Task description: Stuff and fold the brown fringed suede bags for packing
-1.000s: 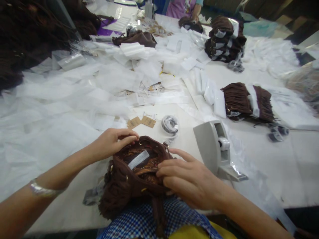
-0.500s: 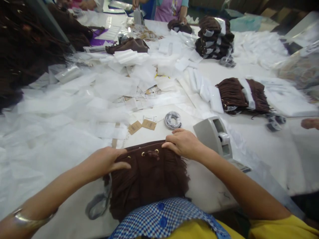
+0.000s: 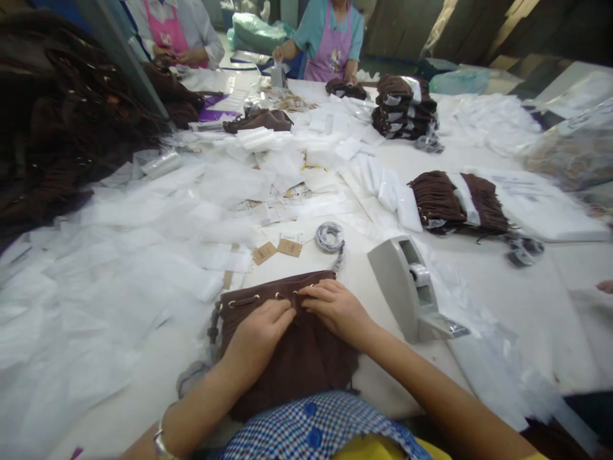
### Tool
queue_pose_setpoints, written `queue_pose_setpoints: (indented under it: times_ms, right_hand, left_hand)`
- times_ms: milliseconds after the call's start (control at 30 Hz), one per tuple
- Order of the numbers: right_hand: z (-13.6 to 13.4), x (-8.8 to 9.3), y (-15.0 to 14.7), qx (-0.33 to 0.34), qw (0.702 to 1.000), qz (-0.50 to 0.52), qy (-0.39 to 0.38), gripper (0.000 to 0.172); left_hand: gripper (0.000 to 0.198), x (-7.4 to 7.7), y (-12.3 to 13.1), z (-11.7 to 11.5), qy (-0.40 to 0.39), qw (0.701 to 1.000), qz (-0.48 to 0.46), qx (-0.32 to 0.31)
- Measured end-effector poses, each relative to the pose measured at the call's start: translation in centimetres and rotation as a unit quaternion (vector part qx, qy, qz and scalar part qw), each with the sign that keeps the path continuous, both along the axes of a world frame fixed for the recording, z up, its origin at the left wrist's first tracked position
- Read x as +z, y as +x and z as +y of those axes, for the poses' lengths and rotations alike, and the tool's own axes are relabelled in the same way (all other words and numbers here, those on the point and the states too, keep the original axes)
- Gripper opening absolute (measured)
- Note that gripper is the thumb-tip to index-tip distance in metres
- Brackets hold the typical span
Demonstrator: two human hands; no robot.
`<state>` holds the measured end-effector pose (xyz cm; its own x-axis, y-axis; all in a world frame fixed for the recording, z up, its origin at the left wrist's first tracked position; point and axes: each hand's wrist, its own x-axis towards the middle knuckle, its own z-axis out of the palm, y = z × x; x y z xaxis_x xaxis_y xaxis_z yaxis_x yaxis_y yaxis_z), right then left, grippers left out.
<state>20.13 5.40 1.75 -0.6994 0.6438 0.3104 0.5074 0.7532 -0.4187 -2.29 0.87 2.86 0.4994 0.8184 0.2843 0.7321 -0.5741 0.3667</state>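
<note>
**Left hand [image 3: 261, 329] and right hand [image 3: 338, 313] moved in from top corners to mid-rim of brown bag [image 3: 306, 358]**

Vs 0.5 s ago: hands were apart at the bag's far corners, now almost meeting at the drawcord. Bag lies front up at the near edge of the table [image 3: 569, 300], against the wearer's checked apron [image 3: 292, 428].

Grip: fingers of both hands bent, tips on the bag front by the middle gold eyelets [image 3: 279, 296]. Can't tell whether either pinches the cord.

Around it: wrapped strap coil [image 3: 329, 237] just beyond the bag, tail running to its far right corner. Two cardboard tags [image 3: 289, 248] left of the coil. Grey tape dispenser [image 3: 397, 287] right of the right hand. Loose white sheets [image 3: 143, 223] cover the left. Banded fringed bag [image 3: 433, 195] farther right, stacked bags [image 3: 405, 112] beyond.

Far side: co-worker in lilac apron [image 3: 330, 57], one hand at a dark item [image 3: 345, 91].
</note>
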Motion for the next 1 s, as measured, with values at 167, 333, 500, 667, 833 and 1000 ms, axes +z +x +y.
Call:
queue_pose_setpoints:
  times_ms: [167, 333, 500, 667, 833, 1000]
  right_hand:
    - [-2.2, 0.6, -1.2, -0.112, 0.994, 0.017, 0.003, 0.029]
    - [-3.4, 1.5, -3.5, -0.123, 0.982, -0.124, -0.066, 0.048]
    - [-3.2, 1.7, -3.8, -0.126, 0.985, -0.096, -0.066, 0.04]
    - [-4.2, 2.1, -3.9, -0.124, 0.991, -0.017, -0.055, 0.02]
    - [-2.0, 4.2, -2.9, 0.039, 0.991, -0.027, -0.123, 0.015]
    - [7.0, 7.4, -4.8, -0.022, 0.978, 0.051, -0.202, 0.023]
  left_hand:
    - [0.039, -1.3, 0.6, -2.9, -0.031, 0.997, -0.01, 0.071]
    - [0.032, 0.9, 1.0, -3.1, -0.059, 0.99, -0.044, 0.124]
    - [0.029, 2.5, 1.5, -2.6, -0.17, 0.939, -0.186, 0.236]
    - [0.051, 0.9, 3.3, -1.9, -0.432, 0.773, -0.394, 0.246]
    - [0.049, -1.2, 4.3, -1.7, -0.427, 0.682, -0.543, 0.239]
    - [0.045, -2.1, 4.3, -1.9, -0.427, 0.656, -0.579, 0.228]
